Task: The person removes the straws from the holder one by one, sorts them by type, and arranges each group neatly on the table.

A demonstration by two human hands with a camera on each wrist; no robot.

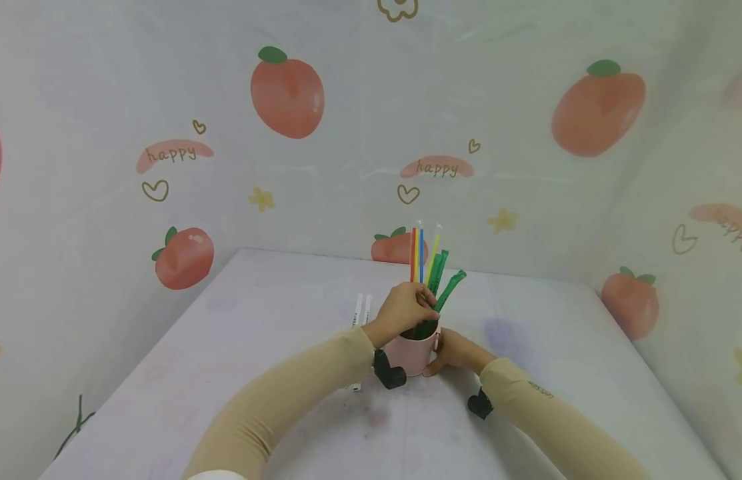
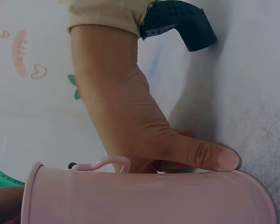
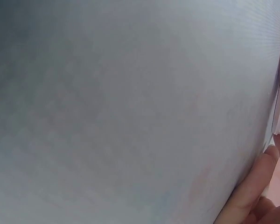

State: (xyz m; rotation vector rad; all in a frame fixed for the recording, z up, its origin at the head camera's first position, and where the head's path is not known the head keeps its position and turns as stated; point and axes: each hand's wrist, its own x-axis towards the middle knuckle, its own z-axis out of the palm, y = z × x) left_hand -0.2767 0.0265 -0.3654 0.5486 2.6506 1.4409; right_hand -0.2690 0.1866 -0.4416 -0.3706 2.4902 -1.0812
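"happy" on the backdrop (image 1: 341,213), left hand (image 1: 407,310) pinching a green stick (image 1: 450,291) at the pink cup's (image 1: 409,359) mouth, lettering illegible, right hand (image 1: 459,350) gripping the cup, white sticks (image 1: 358,310) partly hidden by a sleeve (image 1: 299,383)

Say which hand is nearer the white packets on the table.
Left. The left hand is over the rim of the pink cup, apart from the white packets; the right hand grips the cup's opposite side, farther away.
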